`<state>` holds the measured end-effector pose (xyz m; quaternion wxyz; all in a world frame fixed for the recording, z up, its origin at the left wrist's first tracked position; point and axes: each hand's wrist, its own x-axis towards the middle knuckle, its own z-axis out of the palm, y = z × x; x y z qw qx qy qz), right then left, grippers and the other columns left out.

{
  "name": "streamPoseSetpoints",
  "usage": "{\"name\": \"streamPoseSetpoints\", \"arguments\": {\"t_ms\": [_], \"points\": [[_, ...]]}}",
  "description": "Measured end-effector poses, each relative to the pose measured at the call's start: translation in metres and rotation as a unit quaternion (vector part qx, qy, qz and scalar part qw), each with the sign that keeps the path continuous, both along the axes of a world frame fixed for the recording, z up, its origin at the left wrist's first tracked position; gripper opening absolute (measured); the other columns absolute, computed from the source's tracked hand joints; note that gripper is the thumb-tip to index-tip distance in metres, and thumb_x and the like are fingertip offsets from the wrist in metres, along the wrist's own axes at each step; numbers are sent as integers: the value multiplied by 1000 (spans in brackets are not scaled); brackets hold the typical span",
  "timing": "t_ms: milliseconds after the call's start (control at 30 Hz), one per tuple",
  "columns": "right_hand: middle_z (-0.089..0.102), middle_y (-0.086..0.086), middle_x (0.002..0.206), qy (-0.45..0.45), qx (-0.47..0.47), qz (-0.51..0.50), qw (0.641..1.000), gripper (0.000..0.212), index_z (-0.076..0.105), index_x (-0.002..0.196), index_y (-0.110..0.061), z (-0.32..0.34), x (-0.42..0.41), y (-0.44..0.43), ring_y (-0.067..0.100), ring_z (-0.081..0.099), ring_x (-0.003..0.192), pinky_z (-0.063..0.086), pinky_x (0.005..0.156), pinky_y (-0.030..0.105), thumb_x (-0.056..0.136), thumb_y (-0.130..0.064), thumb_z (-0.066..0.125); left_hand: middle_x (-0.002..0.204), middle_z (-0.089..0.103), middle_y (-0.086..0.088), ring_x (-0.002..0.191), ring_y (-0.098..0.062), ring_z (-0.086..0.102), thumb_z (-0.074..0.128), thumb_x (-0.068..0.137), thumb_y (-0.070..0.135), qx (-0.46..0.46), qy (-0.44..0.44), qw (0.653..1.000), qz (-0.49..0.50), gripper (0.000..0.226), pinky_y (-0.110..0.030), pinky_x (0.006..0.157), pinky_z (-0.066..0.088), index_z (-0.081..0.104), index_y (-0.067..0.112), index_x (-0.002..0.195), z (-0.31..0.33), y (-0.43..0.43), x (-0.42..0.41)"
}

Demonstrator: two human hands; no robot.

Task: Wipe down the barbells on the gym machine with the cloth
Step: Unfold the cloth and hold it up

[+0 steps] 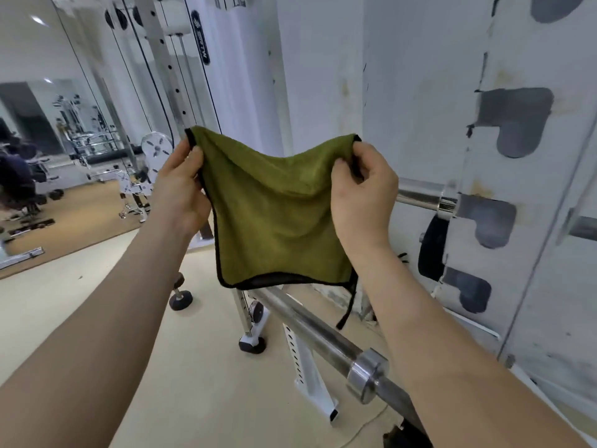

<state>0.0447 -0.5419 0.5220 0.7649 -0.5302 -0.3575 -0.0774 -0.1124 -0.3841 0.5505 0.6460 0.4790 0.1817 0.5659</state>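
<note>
Holding the cloth [274,215] up by its two top corners, you have it spread in the air before you, above the near barbell [310,324] and touching neither bar. Your left hand [181,189] pinches the left corner between thumb and fingers. Your right hand [361,202] has its fingers curled round the right corner, with some fabric bunched in the grip. The lower hem hangs free, and a black loop dangles at its right end.

Assessment: the step in hand is readying the cloth, and no wiping contact is evident. The next move calls for gathering the cloth into one palm and lowering it to the near barbell. You would then wrap it round the shaft and draw it along toward the collar [368,373]. A second barbell [420,195] sits higher, lodged in a hook of the white upright [529,176] on your right, and will need the same treatment.

No surface is involved: both bars are carried by the machine, which stands on a pale floor [48,302]. A white cable frame [155,43] rises beyond the cloth. A mirror [42,130] on the left reflects other gym equipment. The upright's paint is scuffed and stained.
</note>
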Motion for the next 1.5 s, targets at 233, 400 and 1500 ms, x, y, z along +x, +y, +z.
{"name": "streamPoseSetpoints", "arguments": {"t_ms": [233,400,1500], "points": [[65,17,78,32,-21,-29,999,9,65,83,0,-10,29,77,25,58,71,52,69,37,83,-4,57,115,68,2,104,-16,62,49,99,11,5,43,999,-29,36,-31,77,54,61,26,130,-8,110,24],[66,14,84,98,-110,-7,989,9,67,86,-9,-50,56,173,22,64,79,59,74,32,86,-4,60,116,67,-10,100,-21,64,48,95,-3,-47,31,997,-59,40,-36,86,55,61,18,127,-50,233,49],[68,-1,100,-180,-778,186,572,29,67,111,-17,-354,91,293,19,62,92,50,80,40,101,-32,45,84,57,-14,86,-28,58,34,83,-20,-305,399,842,-196,32,-32,80,52,57,1,79,-461,418,71]]}}
